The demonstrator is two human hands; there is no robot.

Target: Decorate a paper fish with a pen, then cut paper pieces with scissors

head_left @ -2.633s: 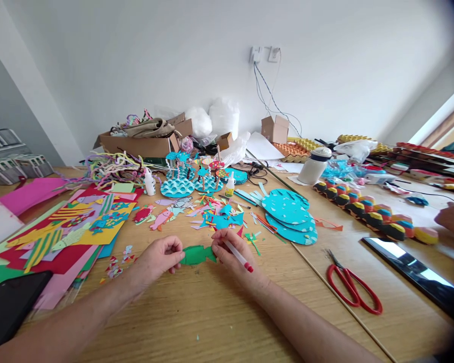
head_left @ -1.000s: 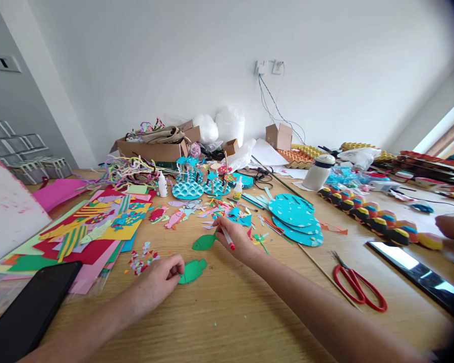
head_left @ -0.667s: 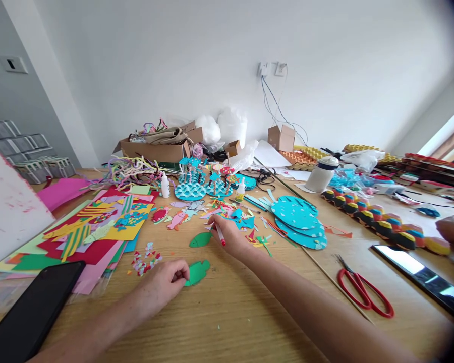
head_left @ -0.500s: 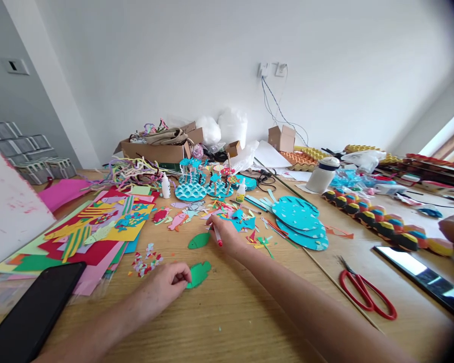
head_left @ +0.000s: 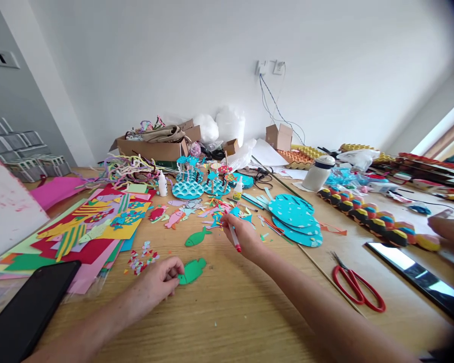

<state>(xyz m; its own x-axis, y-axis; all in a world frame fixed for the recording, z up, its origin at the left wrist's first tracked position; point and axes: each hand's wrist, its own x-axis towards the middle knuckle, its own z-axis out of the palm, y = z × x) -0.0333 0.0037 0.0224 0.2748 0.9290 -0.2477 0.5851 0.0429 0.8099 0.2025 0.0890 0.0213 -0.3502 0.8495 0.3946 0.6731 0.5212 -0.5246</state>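
Observation:
My left hand is closed, its thumb and fingertips on the head end of a green paper fish lying on the wooden table. A line is drawn behind that fish's head. Just beyond it lies a second green paper fish, with an eye and a gill line drawn on. My right hand is wrapped round a white marker pen with a red end, to the right of the far fish. Its tip points away from me over the paper scraps.
A black phone and coloured paper sheets lie at left. Red-handled scissors, a thin stick and blue discs are at right. Glue bottles stand behind. Another person's hand shows at the right edge.
My right hand has moved right with the marker pen, away from the far green fish, whose tail now shows. My left hand stays at the near fish. The view has shifted slightly.

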